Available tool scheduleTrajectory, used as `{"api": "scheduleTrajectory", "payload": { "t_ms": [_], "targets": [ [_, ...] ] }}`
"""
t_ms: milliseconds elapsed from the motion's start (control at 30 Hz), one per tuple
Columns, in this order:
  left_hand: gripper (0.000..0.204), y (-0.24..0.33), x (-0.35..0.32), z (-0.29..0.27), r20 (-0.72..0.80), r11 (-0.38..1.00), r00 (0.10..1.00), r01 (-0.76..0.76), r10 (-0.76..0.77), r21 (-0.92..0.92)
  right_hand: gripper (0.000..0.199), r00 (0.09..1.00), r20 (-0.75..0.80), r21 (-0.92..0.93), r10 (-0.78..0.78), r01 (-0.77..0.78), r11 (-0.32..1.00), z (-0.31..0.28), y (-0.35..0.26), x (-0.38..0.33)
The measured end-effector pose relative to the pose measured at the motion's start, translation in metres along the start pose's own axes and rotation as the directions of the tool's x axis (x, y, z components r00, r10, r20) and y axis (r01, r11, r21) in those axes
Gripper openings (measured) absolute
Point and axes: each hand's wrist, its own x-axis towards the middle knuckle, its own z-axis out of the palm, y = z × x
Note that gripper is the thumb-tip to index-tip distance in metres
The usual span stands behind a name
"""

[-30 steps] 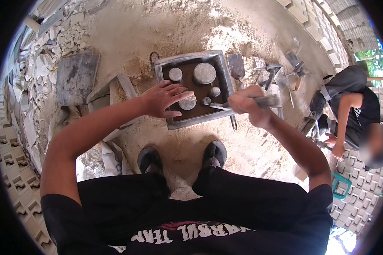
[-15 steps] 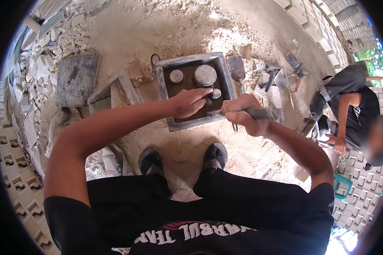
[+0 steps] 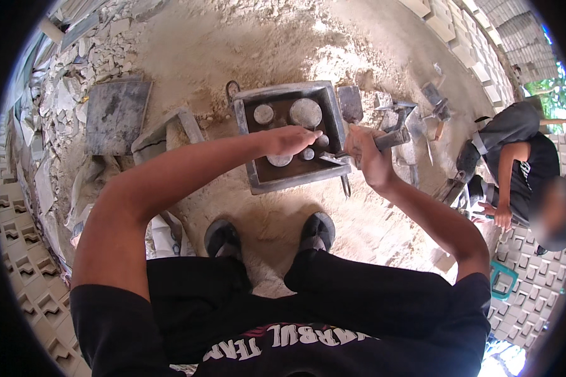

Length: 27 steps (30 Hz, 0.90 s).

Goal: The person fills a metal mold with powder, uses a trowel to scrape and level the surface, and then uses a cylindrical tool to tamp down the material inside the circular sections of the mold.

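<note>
A rectangular grey frame box (image 3: 253,174) stands on the sandy ground in front of my feet, with a brown layer inside. In it are a large round grey disc (image 3: 305,112), a smaller disc (image 3: 263,114), a pale disc (image 3: 279,161) partly under my left wrist, and a small knob-like piece (image 3: 309,154). My left hand (image 3: 290,137) reaches over the box, fingers drawn together, tips at another small round piece (image 3: 322,140). At the box's right edge my right hand (image 3: 369,152) is closed around a trowel-like tool (image 3: 393,139), its narrow metal blade slanting over the near right corner.
Right of the box lie a flat dark blade (image 3: 350,103) and several metal tools (image 3: 439,107). A dark slab (image 3: 116,118) and an angled frame (image 3: 185,122) lie left, beside stone rubble (image 3: 63,91). A person (image 3: 516,151) sits at the right, near a green stool (image 3: 504,280).
My left hand has moved forward and right, its fingers drawing together and uncovering the pale disc and knob. My right hand has turned and lifted slightly; the blade now shows over the box.
</note>
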Motion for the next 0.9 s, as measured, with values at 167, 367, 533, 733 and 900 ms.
{"api": "scheduleTrajectory", "payload": {
  "t_ms": [167, 367, 533, 733, 900],
  "targets": [
    [0.052, -0.001, -0.001, -0.007, -0.019, 0.999, 0.999, 0.035, -0.035, -0.033, 0.052, 0.995, -0.012, -0.064, -0.103, 0.102, 0.993, 0.013, -0.004, -0.003],
    [0.051, -0.016, 0.0, -0.012, 0.011, 0.995, 0.996, -0.094, 0.094, 0.03, 0.049, 0.997, 0.002, 0.089, -0.08, 0.08, 0.993, 0.007, -0.015, 0.022],
    [0.052, -0.009, 0.0, -0.008, -0.004, 0.998, 0.998, -0.065, 0.066, 0.027, 0.044, 0.951, 0.254, -0.045, -0.174, 0.192, 0.98, -0.014, 0.017, 0.017],
    [0.051, -0.001, -0.016, -0.006, 0.004, 0.998, 0.999, -0.038, 0.038, 0.046, 0.043, 0.884, 0.365, 0.083, -0.292, 0.281, 0.956, -0.014, 0.001, 0.006],
    [0.052, -0.024, 0.002, -0.006, 0.003, 0.991, 0.993, -0.12, 0.12, 0.054, 0.043, 0.988, 0.154, 0.228, 0.003, -0.039, 0.973, -0.015, 0.004, 0.008]
  ]
}}
